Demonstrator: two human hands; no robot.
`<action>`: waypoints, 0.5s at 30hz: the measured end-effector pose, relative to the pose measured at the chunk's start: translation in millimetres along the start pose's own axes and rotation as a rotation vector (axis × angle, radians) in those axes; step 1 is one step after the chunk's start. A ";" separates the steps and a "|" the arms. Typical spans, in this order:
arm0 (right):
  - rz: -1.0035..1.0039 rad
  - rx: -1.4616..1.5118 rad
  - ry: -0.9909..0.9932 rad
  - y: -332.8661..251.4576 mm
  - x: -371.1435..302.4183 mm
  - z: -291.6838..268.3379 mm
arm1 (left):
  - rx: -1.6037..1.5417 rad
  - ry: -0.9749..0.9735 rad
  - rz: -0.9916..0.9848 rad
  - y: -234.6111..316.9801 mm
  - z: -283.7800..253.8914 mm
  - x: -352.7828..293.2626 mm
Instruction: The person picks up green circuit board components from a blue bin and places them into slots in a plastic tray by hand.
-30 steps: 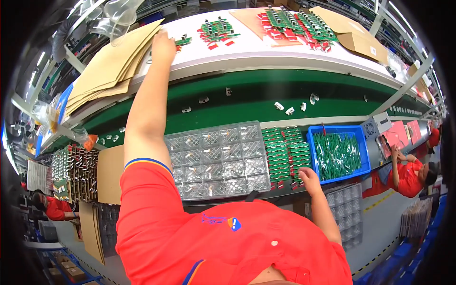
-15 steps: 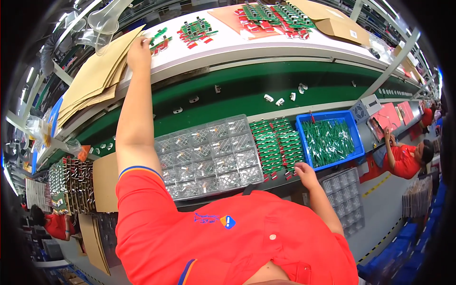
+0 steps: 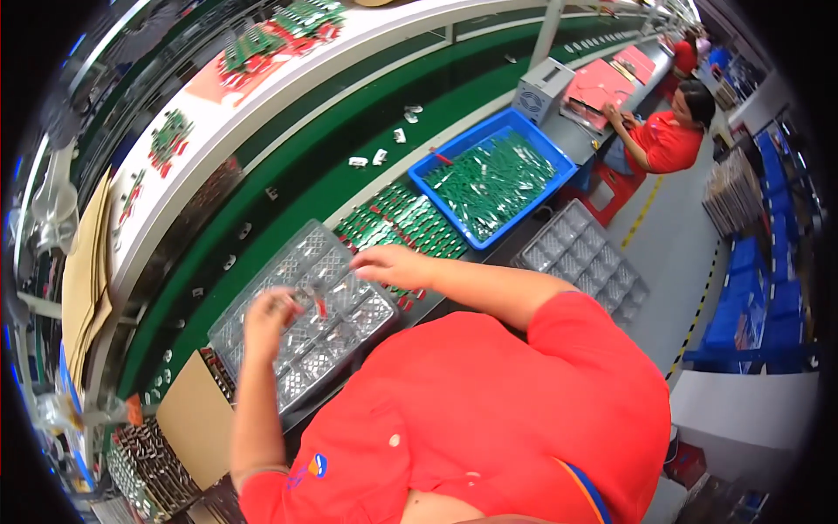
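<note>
My left hand hovers over the clear plastic tray, its fingers curled together and blurred. Whatever lies between the fingertips is too smeared to make out. A small red piece shows beside those fingers, above the tray's square pockets. My right hand reaches in from the right over the tray's edge, fingers stretched toward the left hand, holding nothing that I can see. Rows of small green circuit boards with red ends lie just beyond the right hand.
A blue bin of thin green strips stands beyond the boards. White parts ride on the green conveyor belt. More boards lie on the white shelf. Another clear tray is at the right, near a seated co-worker.
My left hand has come down from the boards on the white shelf to the tray. My right hand has moved left from beside the blue bin to the tray. The view has turned right.
</note>
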State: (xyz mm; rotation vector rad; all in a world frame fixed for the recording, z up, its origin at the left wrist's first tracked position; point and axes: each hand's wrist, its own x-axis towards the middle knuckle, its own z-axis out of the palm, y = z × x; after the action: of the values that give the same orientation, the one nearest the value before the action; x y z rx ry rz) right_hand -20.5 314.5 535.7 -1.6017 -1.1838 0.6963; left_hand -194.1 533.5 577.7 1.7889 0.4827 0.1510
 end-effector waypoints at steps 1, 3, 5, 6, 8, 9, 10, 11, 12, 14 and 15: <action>-0.046 0.030 -0.016 3.4 4.4 3.0 | 0.060 -0.052 -0.063 -4.8 25.1 -10.5; 0.044 0.093 -0.220 -18.0 8.0 4.2 | -0.071 -0.079 -0.185 -17.3 61.1 -33.5; 0.004 -0.013 -0.404 -20.9 7.4 13.3 | -0.115 0.003 -0.160 -36.8 79.7 -49.4; -0.055 -0.052 -0.429 -9.8 7.1 20.8 | -0.112 0.035 -0.201 -33.1 86.8 -53.8; -0.117 -0.080 -0.455 12.0 12.6 39.8 | -0.065 0.061 -0.237 -34.1 90.4 -64.2; -0.124 -0.072 -0.527 15.9 17.5 48.3 | -0.024 0.092 -0.260 -36.8 88.1 -70.4; -0.131 -0.066 -0.596 19.8 20.9 55.0 | -0.070 0.088 -0.259 -39.4 86.1 -74.8; -0.131 -0.061 -0.590 23.9 23.5 60.1 | -0.063 0.084 -0.262 -41.0 84.4 -78.2; -0.097 -0.022 -0.633 23.4 25.2 63.3 | -0.099 0.130 -0.293 -39.1 82.9 -82.6; -0.059 0.013 -0.664 22.5 26.7 67.4 | -0.125 0.195 -0.287 -47.2 76.9 -86.3; -0.037 0.058 -0.679 20.7 24.4 69.8 | -0.132 0.200 -0.284 -49.8 77.3 -88.9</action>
State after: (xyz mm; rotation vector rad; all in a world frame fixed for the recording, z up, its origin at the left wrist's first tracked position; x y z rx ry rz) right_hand -64.3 362.3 494.6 -1.3202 -1.6455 1.2977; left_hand -259.6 438.6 522.3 1.5653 0.8457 0.1599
